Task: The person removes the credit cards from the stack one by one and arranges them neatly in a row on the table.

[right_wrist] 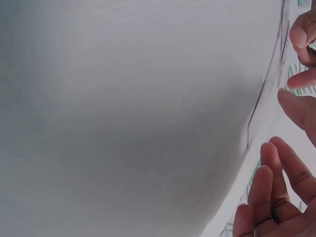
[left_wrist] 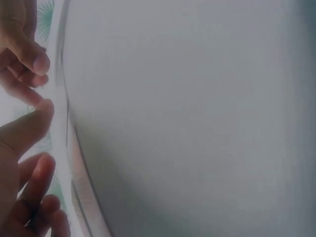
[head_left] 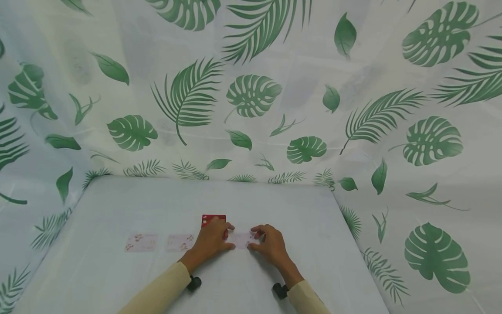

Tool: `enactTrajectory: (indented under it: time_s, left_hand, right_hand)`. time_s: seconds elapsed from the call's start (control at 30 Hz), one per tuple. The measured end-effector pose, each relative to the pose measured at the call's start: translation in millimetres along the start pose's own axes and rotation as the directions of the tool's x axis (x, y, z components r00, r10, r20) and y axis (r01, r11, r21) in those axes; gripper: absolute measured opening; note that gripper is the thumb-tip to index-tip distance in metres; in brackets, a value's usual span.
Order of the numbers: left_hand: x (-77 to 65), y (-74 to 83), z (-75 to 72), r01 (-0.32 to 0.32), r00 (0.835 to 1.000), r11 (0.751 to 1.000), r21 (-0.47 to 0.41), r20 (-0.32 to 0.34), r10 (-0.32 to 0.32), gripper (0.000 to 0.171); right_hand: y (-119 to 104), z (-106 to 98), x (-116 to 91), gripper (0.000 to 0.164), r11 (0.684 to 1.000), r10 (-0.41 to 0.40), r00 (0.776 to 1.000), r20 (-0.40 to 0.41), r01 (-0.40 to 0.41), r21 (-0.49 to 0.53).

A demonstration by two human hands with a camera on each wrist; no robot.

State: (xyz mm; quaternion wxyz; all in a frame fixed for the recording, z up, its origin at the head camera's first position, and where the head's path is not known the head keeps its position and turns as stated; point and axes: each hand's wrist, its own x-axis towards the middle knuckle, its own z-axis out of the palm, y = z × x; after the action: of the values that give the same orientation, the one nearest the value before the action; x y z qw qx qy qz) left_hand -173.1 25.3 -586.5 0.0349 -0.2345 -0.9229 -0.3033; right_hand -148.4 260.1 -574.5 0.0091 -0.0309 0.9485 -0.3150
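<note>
Head view high, facing forward-down; wrist views close; all share tabletop (head_left: 274, 203).

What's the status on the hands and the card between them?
Left hand and right hand at opposite ends of pale card, contact unclear. Card rightmost of three pale ones. Red card partly hidden by left hand.

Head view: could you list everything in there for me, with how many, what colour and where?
Table: one, white, lower part of the view
Backdrop: white with green leaf prints, behind and at both sides
Patterned cards: three, pale pink, in a left-to-right row
Red card: one, red, slightly farther back, partly hidden by the left hand
Wrist devices: two, black, one at each wrist
Sleeves: two, cream, bottom edge
Hands: two, left and right, at the rightmost pink card
</note>
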Motion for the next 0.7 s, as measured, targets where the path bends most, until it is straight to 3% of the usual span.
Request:
enactTrajectory:
  time_s: [0.2, 0.4, 0.7]
  left_hand:
    - [1.5, -17.1, -13.2, -0.023, 0.999, 0.999, 0.022, -0.047, 0.024, 0.050]
    - [3.3, -30.3, -28.0, 0.046, 0.999, 0.999, 0.017, -0.021, -0.046, 0.042]
    - [0.7, -45.4, -43.0, 0.130, 0.991, 0.990, 0.055, 0.020, -0.132, 0.056]
  right_hand:
    - [-10, 4, 9, 0.047, 0.999, -0.036, 0.999, -0.028, 0.036, -0.002]
    - [-23, 8, 19, 0.047, 0.998, -0.032, 0.999, -0.019, 0.033, 0.048]
    - [-35, 17, 34, 0.047, 0.999, 0.009, 0.999, 0.031, -0.010, 0.040]
